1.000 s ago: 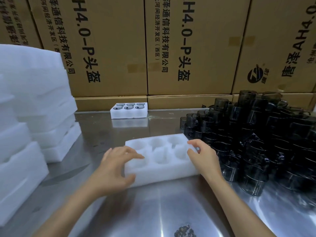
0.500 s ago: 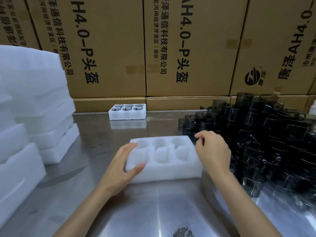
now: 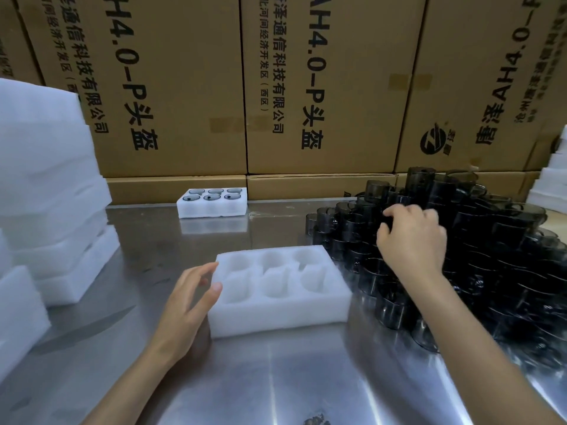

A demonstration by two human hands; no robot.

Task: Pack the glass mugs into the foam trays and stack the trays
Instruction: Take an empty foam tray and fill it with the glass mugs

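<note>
While left hand (image 3: 187, 305) touches foam tray's (image 3: 277, 317) edge, fingers loose, right hand (image 3: 411, 240) curls over mugs (image 3: 506, 271).

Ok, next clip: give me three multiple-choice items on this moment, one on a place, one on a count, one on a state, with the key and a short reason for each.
1. Where does the pile of dark glass mugs lie relative to the near foam tray?
A. to its left
B. to its right
C. inside it

2. How many pockets does the near foam tray have?
A. four
B. six
C. nine

3. What is the state of the far foam tray by the cardboard boxes?
A. filled with mugs
B. empty
C. flipped over

Key: 1 B, the mugs sit on the right, where the right hand reaches. 2 B, two rows of three. 3 A, dark mugs show in all its pockets.
</note>
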